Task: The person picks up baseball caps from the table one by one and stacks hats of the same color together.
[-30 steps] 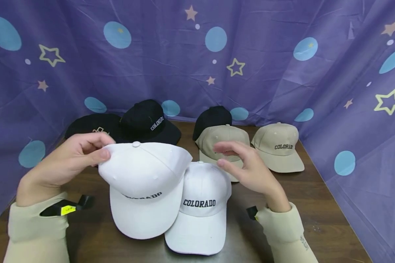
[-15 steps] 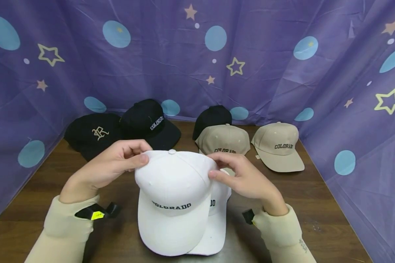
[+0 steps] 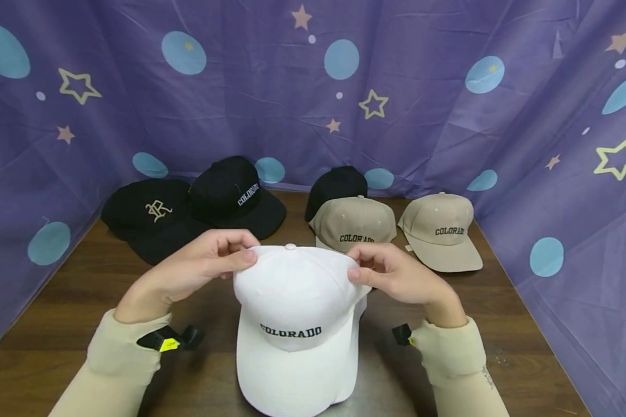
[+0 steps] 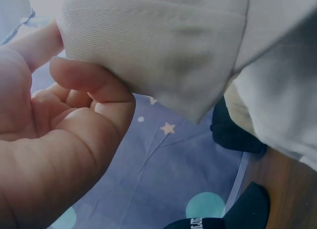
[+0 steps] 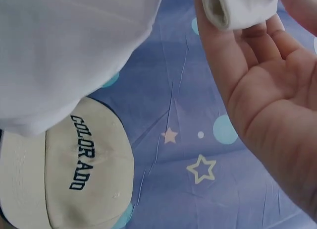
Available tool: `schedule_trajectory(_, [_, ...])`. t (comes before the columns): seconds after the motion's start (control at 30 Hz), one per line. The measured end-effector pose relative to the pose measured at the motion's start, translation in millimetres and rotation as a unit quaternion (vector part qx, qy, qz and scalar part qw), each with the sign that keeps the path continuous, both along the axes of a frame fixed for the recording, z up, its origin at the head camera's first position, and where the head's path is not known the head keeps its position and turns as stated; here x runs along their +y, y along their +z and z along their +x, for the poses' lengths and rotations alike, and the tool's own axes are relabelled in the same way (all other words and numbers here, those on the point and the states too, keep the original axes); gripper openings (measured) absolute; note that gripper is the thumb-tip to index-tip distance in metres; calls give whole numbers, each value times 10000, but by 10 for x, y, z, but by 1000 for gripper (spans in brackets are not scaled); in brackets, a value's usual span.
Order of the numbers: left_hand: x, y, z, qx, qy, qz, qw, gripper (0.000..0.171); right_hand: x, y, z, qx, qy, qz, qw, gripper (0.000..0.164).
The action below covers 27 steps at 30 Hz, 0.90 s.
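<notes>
A white baseball cap (image 3: 294, 289) lettered COLORADO fills the front middle of the head view, its brim toward the person. My left hand (image 3: 203, 263) pinches the left side of its crown between thumb and fingers. On the opposite side my right hand (image 3: 399, 275) grips the crown the same way. A second white cap (image 3: 357, 341) is mostly hidden beneath and behind it, with only its right edge showing. The left wrist view shows the held cap's fabric (image 4: 148, 40) at the fingertips. In the right wrist view a folded white edge (image 5: 247, 8) lies between thumb and fingers.
Two black caps (image 3: 224, 197) sit at the back left, one bearing an R emblem. Toward the back right are a beige cap (image 3: 355, 223) overlapping another black cap (image 3: 336, 185), and a separate beige cap (image 3: 440, 231). Purple curtains (image 3: 292, 116) surround the wooden table (image 3: 490, 359).
The held white cap has moved right and toward the person, over the second white cap. My right hand has come from apart to gripping its right side. The R emblem cap is now uncovered.
</notes>
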State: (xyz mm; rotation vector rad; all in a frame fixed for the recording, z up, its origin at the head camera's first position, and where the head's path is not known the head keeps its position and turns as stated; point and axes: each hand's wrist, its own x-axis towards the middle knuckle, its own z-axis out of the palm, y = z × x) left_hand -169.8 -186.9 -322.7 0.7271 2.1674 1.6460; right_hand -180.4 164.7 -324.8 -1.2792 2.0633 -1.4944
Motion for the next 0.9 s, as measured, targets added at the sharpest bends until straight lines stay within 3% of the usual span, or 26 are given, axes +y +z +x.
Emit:
schedule_trajectory(0.43, [200, -246, -91, -381, 37, -449, 9983, 20, 241, -363, -272, -911, 424, 474, 9938, 8])
schedule_trajectory(0.57, [207, -318, -140, -370, -14, -718, 9967, 23, 258, -413, -310, -923, 343, 666, 9929, 6])
schedule_trajectory(0.73, [219, -362, -154, -392, -416, -650, 9962, 29, 291, -432, -319, -860, 229, 857, 9923, 5])
schedule_trajectory(0.9, [246, -396, -154, -31, -454, -926, 9947, 38, 321, -452, -328, -901, 88, 1104, 9898, 7])
